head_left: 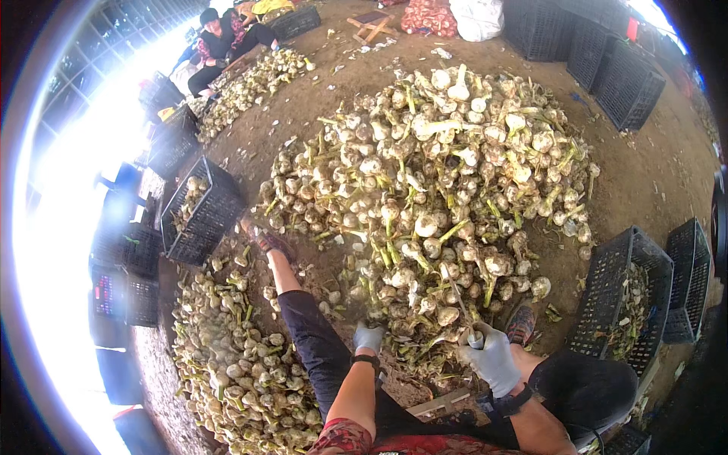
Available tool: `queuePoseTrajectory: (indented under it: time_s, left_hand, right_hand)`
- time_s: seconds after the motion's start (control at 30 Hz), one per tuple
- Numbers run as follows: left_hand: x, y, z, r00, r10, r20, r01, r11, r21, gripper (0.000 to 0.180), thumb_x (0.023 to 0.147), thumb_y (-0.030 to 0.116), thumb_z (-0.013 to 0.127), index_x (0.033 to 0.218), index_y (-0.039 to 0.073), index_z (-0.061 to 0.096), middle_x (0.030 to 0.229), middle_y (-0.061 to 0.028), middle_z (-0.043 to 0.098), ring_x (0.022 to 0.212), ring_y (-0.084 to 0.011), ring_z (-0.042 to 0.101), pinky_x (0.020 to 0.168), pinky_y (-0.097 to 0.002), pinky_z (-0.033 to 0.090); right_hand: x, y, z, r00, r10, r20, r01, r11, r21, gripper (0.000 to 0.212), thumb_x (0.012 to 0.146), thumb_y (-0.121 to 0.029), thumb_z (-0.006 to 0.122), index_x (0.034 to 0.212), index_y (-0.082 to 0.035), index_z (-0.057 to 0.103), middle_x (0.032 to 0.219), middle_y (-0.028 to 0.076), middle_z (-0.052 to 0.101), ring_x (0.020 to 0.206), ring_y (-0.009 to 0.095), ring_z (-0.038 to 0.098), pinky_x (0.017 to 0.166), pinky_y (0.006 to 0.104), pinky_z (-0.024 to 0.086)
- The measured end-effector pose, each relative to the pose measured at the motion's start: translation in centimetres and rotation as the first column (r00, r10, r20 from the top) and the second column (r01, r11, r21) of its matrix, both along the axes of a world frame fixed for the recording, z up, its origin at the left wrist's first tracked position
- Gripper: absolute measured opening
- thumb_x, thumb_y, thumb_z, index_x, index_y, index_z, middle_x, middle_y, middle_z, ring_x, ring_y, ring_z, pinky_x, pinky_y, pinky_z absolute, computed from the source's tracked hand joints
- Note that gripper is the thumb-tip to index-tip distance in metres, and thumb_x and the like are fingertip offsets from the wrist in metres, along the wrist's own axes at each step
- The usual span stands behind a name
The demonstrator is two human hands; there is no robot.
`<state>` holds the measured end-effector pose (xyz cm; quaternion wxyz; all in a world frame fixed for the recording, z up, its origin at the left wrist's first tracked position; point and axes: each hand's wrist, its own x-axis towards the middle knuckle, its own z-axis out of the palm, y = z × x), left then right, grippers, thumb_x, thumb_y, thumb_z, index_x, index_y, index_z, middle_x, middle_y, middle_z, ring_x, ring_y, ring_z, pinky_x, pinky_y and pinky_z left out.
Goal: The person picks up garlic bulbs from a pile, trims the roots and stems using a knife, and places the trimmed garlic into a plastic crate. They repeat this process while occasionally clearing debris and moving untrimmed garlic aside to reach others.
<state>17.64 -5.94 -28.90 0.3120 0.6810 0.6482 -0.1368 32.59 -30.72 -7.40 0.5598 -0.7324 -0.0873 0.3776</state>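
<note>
I see the grey-gloved right hand (pixel 491 362) closed around a slim, straight, rod-like tool (pixel 459 299), its tip over the broad heap of round, whitish, green-stemmed garlic bulbs (pixel 426 225) ahead. The grey-gloved left hand (pixel 369 337) is at the heap's near edge; its grip I cannot tell.

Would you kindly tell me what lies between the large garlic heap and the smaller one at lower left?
In the head view, the person's left leg lies between the large garlic heap and the smaller heap, with loose bulbs beside it.
</note>
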Motion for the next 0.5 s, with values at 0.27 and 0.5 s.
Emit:
queuePoseTrajectory:
  time_s: [0.27,0.5]
  left_hand:
    - [2.2,-5.7,15.1,0.489,0.597,0.636,0.251,0.602,-0.758,0.05,0.082,0.002,0.069,0.129,0.001,0.05,0.106,-0.007,0.065,0.089,-0.0161,0.064,0.073,-0.0305,0.053]
    - [-1.1,-9.9,21.7,0.412,0.347,0.843,0.439,0.735,-0.517,0.055,0.081,0.003,0.073,0.132,0.001,0.051,0.113,-0.0056,0.064,0.087,-0.0135,0.063,0.076,-0.0253,0.052]
  right_hand:
    - [-1.0,-0.6,-2.3,0.991,0.044,0.13,-0.046,0.999,0.009,0.017,0.076,-0.011,0.066,0.089,-0.001,0.064,0.062,0.003,0.058,0.051,0.009,0.054,0.049,0.0278,0.044]
    - [-5.5,-0.9,-0.3,0.946,0.209,0.249,-0.203,0.978,-0.051,0.032,0.07,-0.016,0.067,0.098,0.0,0.063,0.07,0.01,0.061,0.064,0.022,0.061,0.062,0.0341,0.049]
